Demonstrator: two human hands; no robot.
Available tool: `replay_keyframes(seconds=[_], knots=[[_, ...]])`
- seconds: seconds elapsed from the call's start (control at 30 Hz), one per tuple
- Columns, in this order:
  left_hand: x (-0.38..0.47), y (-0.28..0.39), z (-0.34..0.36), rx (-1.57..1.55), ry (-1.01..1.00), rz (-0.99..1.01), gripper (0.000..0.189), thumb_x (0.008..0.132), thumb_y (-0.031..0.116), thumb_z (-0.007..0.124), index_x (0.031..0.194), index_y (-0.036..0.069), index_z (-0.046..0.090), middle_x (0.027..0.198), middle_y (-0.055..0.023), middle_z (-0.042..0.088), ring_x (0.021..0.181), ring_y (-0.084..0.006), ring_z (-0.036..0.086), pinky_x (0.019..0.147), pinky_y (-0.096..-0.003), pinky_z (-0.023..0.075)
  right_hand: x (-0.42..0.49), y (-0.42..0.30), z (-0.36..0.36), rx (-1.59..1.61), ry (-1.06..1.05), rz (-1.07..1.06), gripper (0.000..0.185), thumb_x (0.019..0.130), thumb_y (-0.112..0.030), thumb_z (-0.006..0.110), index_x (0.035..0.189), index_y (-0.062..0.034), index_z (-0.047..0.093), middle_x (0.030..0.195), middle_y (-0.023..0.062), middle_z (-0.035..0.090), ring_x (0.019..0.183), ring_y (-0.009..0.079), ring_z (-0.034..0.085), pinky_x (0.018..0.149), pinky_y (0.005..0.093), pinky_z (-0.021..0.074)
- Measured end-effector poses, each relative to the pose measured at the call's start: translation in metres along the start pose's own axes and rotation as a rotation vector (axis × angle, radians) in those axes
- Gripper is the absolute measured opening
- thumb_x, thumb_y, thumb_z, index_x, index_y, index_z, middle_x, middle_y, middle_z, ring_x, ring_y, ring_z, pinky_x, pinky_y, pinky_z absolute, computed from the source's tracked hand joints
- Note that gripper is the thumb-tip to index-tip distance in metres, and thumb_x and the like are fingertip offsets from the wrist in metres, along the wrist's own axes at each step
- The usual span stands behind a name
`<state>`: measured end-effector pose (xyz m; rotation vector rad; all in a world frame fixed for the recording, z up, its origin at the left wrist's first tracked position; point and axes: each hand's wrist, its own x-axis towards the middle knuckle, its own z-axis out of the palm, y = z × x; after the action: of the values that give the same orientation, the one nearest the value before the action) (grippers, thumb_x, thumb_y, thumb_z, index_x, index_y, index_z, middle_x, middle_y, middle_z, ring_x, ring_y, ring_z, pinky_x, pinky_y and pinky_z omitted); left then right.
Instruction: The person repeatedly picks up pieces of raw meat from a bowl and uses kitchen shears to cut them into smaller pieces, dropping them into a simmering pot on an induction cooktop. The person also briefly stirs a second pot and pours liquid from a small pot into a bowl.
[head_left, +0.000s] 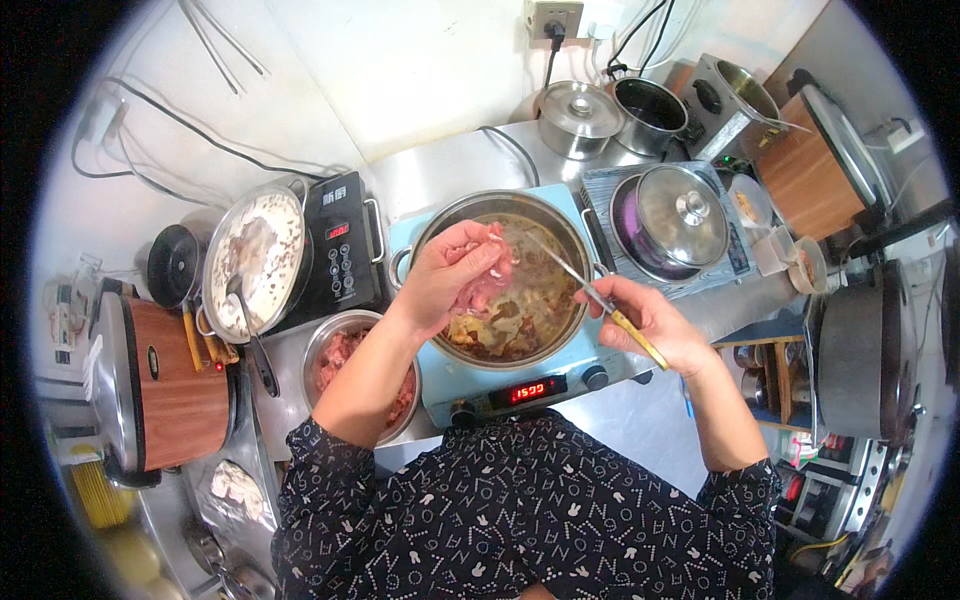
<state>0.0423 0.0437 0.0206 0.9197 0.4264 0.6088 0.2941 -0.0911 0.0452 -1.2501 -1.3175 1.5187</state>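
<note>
My left hand is closed around raw sliced meat, held above a wide steel pot of brown broth. In my right hand is a slim metal utensil with a yellow handle; its thin end points left over the broth, and its tip is hard to make out. The pot stands on a light blue induction cooker with a lit red display. More raw meat lies in a steel bowl left of the cooker, partly hidden under my left forearm.
Left, a pan of whitish food with a dark ladle rests on a black cooker; beyond stands a wood-patterned rice cooker. Right are a glass-lidded pot, small plastic containers and another large cooker. Steel pots stand by the wall.
</note>
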Motion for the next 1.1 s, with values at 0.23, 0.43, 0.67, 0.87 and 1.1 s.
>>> replay_keyframes(seconds=[0.23,0.43,0.67,0.87,1.1], knots=[[0.002,-0.002,0.017,0.492,0.166,0.066,0.011,0.095,0.012,0.061,0.101,0.003,0.062,0.076,0.0005,0.062,0.064,-0.0039,0.057,0.047,-0.0177,0.0452,0.005,0.005,0.016,-0.226,0.085,-0.054,0.055,0.081,-0.019,0.08,0.127,-0.0009,0.057,0.101,-0.0007,0.057,0.091,0.0057,0.052,0.078,0.021,0.0449],[-0.001,0.0,0.023,0.461,0.212,0.002,0.012,0.094,0.01,0.061,0.104,0.003,0.065,0.077,0.0024,0.062,0.065,-0.003,0.058,0.048,-0.0171,0.0458,-0.001,-0.001,0.018,0.249,0.021,0.027,0.051,0.082,-0.017,0.078,0.127,-0.0016,0.058,0.085,-0.0034,0.057,0.058,0.0016,0.047,0.049,0.0159,0.0358],[-0.001,-0.001,0.013,0.365,0.178,0.051,0.018,0.096,0.01,0.06,0.111,0.005,0.067,0.085,0.0035,0.065,0.067,-0.0015,0.059,0.048,-0.0158,0.0446,-0.005,0.003,0.021,0.044,0.136,-0.042,0.043,0.085,-0.016,0.075,0.123,-0.003,0.059,0.091,0.0006,0.06,0.084,0.0122,0.059,0.077,0.0249,0.0476],[-0.003,-0.005,0.017,0.623,0.216,0.076,0.01,0.094,0.01,0.062,0.102,0.005,0.067,0.086,0.0039,0.064,0.067,-0.0019,0.058,0.049,-0.0159,0.0436,0.004,0.01,0.039,-0.34,0.209,-0.187,0.05,0.079,-0.02,0.08,0.121,-0.0013,0.06,0.096,0.0086,0.063,0.09,0.0188,0.06,0.081,0.0322,0.0488],[-0.005,-0.005,0.011,0.309,-0.089,0.061,0.022,0.093,0.011,0.063,0.112,0.001,0.063,0.09,-0.0017,0.064,0.075,-0.0049,0.059,0.058,-0.0179,0.048,-0.005,-0.001,0.04,0.142,0.116,0.065,0.053,0.074,-0.006,0.082,0.123,-0.0009,0.061,0.094,0.0017,0.065,0.084,0.0086,0.059,0.075,0.0253,0.0502]])
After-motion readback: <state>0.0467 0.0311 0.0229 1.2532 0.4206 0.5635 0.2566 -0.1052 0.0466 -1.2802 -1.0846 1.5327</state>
